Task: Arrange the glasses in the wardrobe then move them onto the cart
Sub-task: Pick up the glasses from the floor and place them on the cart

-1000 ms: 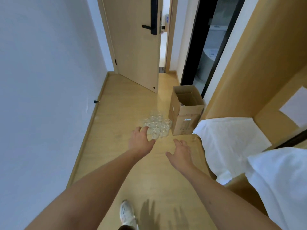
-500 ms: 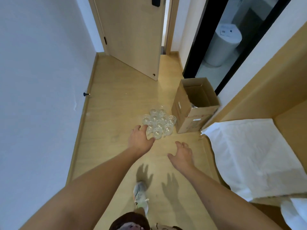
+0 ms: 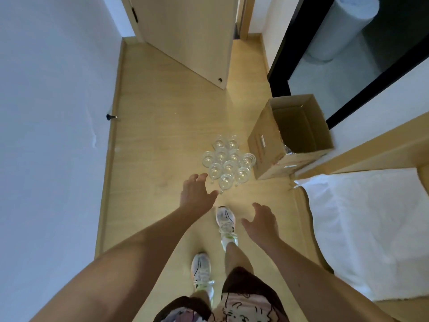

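Reaching both hands, left hand (image 3: 196, 194) and right hand (image 3: 262, 223), fingers open, holding nothing. Glasses (image 3: 228, 162) sitting packed together on floor (image 3: 162, 135); clumsy grab or foot risking knocking, breaking.

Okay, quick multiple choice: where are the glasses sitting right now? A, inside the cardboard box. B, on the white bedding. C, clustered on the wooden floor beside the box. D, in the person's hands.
C: the glasses stand clustered on the floor just left of the open cardboard box, and both the left hand and right hand are empty.

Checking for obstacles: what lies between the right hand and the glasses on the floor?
Only bare floor between right hand and glasses, in the head view.
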